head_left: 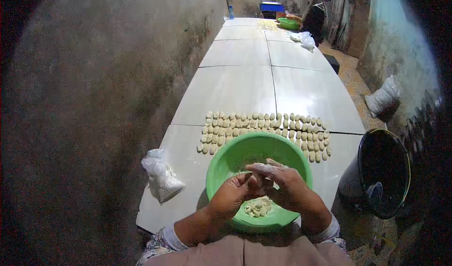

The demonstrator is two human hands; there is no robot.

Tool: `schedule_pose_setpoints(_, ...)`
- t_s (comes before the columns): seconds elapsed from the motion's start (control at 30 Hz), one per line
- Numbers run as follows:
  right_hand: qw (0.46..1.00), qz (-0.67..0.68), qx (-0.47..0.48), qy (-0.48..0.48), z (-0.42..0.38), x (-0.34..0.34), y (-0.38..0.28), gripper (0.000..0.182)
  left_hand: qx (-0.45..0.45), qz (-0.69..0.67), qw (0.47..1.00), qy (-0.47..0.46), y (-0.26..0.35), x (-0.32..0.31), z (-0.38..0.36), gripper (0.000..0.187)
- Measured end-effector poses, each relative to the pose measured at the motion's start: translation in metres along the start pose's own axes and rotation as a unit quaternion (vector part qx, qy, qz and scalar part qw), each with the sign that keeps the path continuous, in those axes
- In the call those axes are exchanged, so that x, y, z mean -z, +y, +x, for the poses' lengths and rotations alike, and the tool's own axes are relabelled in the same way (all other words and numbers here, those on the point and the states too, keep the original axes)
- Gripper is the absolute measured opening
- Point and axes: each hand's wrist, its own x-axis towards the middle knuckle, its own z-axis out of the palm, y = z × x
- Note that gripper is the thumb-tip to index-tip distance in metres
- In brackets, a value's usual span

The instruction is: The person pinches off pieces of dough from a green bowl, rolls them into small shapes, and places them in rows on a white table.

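Note:
Both my hands meet above a green plastic bowl (214, 171). My left hand (238, 193) is closed, its fingers and thumb bent in against the other palm. Across it lies my right hand (289, 186), cupped with its fingers fairly straight and white flour on them. Whatever is between the hands is hidden. Below them, a crumbly pale dough lump (258, 207) rests in the bottom of the bowl. Just beyond the rim, rows of small oval dough pieces (254, 120) cover part of the table.
The long white-tiled table (235, 87) runs along a bare wall. At left lies a clear bag of white powder (162, 176). A black bucket (381, 174) stands at right, with a white sack (383, 96) behind it. Far off, a person (314, 18) is beside another green bowl (288, 24).

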Motion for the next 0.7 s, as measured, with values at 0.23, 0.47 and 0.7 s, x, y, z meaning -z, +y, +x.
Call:
schedule_pose_setpoints(0.23, 0.999, 0.008, -0.040, -0.032, 0.000, -0.004, -0.003, 0.054, 0.027, 0.075, 0.997, 0.014, 0.000, 0.006, 0.000, 0.031)
schedule_pose_setpoints(0.47, 0.996, 0.016, -0.012, -0.089, -0.001, 0.004, -0.003, 0.058, 0.030, 0.059, 0.996, -0.052, 0.009, 0.004, -0.006, 0.045)
schedule_pose_setpoints(0.7, 0.976, 0.216, -0.004, -0.022, -0.003, 0.015, 0.007, 0.045, 0.045, 0.069, 0.996, -0.041, 0.011, -0.006, -0.006, 0.046)
